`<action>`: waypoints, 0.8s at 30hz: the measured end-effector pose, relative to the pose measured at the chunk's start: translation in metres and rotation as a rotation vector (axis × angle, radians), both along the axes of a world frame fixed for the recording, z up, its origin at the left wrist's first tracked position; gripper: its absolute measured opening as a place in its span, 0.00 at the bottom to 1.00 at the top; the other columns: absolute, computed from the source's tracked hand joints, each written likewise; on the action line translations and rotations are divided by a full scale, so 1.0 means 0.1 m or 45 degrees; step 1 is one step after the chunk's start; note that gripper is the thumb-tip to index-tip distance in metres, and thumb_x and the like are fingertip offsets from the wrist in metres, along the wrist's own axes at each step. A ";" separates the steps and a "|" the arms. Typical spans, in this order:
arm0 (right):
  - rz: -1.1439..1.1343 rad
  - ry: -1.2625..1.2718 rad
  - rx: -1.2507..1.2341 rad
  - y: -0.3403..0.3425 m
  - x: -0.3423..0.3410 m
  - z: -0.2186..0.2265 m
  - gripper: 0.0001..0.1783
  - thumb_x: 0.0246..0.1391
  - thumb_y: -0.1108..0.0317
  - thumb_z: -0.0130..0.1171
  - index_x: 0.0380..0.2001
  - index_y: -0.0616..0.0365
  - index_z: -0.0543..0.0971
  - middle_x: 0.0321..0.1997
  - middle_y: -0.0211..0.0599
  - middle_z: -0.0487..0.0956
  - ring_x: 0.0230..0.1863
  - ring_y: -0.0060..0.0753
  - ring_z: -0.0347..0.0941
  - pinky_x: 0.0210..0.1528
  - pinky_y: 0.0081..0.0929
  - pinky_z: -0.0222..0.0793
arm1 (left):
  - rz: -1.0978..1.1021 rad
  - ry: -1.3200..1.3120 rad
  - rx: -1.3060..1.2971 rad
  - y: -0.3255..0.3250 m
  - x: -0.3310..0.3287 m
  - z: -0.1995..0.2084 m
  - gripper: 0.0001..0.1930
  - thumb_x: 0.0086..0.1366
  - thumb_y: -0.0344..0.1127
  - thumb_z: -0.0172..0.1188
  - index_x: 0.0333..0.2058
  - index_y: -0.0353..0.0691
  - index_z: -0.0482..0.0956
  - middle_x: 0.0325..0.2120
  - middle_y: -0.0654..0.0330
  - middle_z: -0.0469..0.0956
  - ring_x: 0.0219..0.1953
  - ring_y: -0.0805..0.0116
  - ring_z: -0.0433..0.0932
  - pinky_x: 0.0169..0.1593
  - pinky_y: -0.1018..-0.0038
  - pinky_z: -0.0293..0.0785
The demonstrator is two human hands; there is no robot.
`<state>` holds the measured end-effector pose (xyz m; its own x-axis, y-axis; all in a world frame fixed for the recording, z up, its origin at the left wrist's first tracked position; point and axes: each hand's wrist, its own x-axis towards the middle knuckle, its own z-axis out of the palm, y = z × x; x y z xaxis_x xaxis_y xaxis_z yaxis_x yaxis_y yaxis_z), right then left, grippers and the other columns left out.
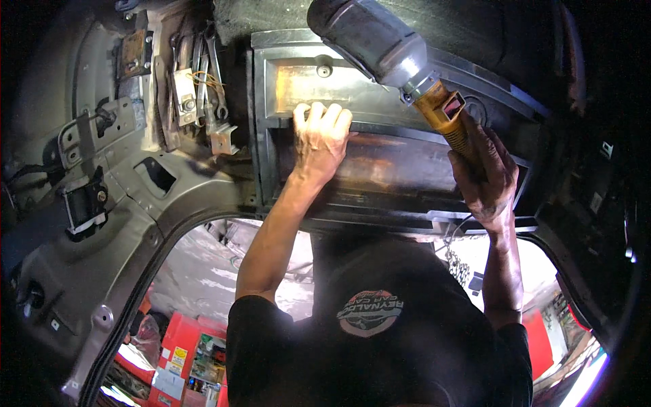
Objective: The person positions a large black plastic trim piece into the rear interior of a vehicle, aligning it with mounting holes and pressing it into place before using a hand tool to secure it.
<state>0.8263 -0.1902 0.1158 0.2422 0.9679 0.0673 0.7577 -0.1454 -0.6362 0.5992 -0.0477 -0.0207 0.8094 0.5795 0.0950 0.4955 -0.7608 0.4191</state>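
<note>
My left hand is closed over the middle divider of a black plastic storage tray, its fingers curled across the edge. A caged work lamp hangs over the tray's upper right side, tilted, with its grey metal hood toward the upper left. Around the lamp's orange handle my right hand is wrapped, partly in shadow. Bright light falls on the tray's upper left compartment and on my left hand. A round fastener shows in that compartment's back wall.
Several wrenches and a metal bracket lie left of the tray. Bare body metal with brackets and a black latch-like part lines the left side. Beyond the dark-sealed opening stand a red cabinet and a hanging chain.
</note>
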 end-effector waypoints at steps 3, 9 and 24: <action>-0.005 -0.067 0.007 -0.01 0.01 0.00 0.31 0.50 0.76 0.68 0.59 0.63 0.73 0.44 0.52 0.80 0.39 0.48 0.81 0.36 0.35 0.80 | -0.012 -0.017 0.003 0.01 -0.01 -0.01 0.18 0.47 0.35 0.72 0.38 0.43 0.78 0.32 0.61 0.75 0.39 0.58 0.73 0.49 0.57 0.63; -0.055 -0.041 -0.060 -0.07 0.02 0.08 0.32 0.53 0.72 0.67 0.62 0.58 0.73 0.54 0.51 0.80 0.51 0.45 0.81 0.50 0.35 0.79 | -0.020 -0.011 0.016 0.01 -0.02 0.03 0.18 0.47 0.34 0.72 0.38 0.43 0.78 0.33 0.60 0.75 0.39 0.57 0.73 0.49 0.56 0.64; -0.209 0.188 -0.180 -0.55 -0.15 0.24 0.32 0.51 0.74 0.67 0.62 0.60 0.73 0.53 0.53 0.80 0.52 0.44 0.81 0.51 0.34 0.78 | 0.589 -0.325 -0.072 0.03 -0.92 0.43 0.22 0.60 0.27 0.67 0.54 0.37 0.77 0.49 0.49 0.77 0.53 0.53 0.76 0.58 0.62 0.71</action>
